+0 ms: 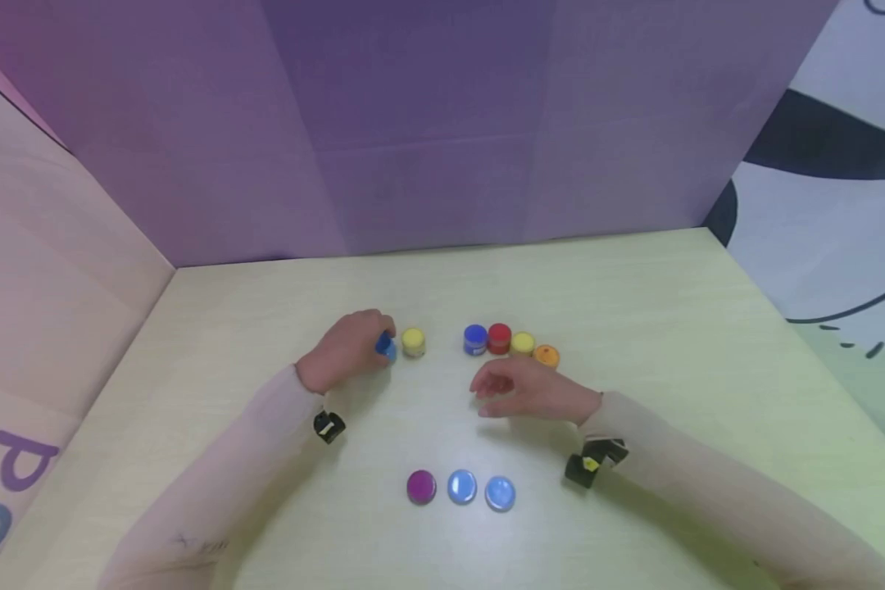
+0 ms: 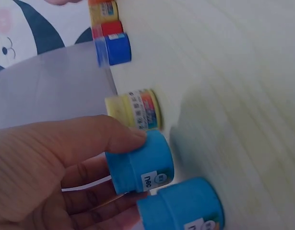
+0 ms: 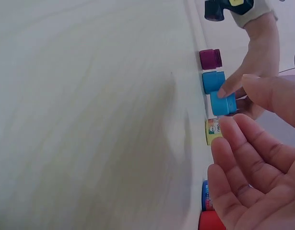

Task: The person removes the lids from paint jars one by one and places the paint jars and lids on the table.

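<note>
My left hand [image 1: 350, 348] pinches a light blue paint jar [image 2: 154, 160] between thumb and fingers; it looks slightly off the table. The jar's narrower neck shows with no lid on it. Beside it stand a second light blue jar [image 2: 193, 206] and a yellow jar [image 2: 142, 110]. A purple jar [image 3: 210, 59] shows past the blue ones in the right wrist view; the left hand hides it in the head view. My right hand [image 1: 527, 389] hovers with loosely bent fingers, holding nothing, in front of an orange jar [image 1: 546, 356] and a second yellow jar [image 1: 522, 343].
A dark blue jar [image 1: 475, 339] and a red jar [image 1: 499, 338] continue the row at the right. Nearer me on the pale table [image 1: 634, 311] lie a purple lid [image 1: 421, 487] and two light blue lids [image 1: 461, 487]. A purple panel [image 1: 428, 164] borders the back.
</note>
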Action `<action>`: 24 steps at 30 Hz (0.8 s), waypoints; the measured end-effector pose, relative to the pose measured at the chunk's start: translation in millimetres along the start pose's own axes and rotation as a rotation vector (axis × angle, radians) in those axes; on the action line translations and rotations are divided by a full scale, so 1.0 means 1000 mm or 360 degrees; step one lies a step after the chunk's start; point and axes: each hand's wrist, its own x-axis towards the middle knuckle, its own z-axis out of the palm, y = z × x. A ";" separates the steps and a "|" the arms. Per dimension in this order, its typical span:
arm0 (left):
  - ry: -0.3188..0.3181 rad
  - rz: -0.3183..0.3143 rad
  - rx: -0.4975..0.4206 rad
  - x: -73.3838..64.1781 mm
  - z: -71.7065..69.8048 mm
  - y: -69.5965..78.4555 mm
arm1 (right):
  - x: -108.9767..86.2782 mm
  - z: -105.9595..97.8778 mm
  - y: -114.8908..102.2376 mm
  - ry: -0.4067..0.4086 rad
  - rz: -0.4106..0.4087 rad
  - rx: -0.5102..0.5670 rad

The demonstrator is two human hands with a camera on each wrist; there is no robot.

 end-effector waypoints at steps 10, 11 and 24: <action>-0.0044 -0.0059 -0.0051 0.005 0.003 -0.009 | 0.000 0.001 -0.002 0.0009 -0.0016 0.0002; -0.0051 -0.0061 -0.0055 0.004 0.003 -0.009 | 0.001 0.001 -0.002 0.0010 -0.0012 0.0001; 0.0121 0.0261 -0.0068 0.013 0.008 0.002 | 0.004 0.002 -0.004 -0.0006 0.0058 -0.0018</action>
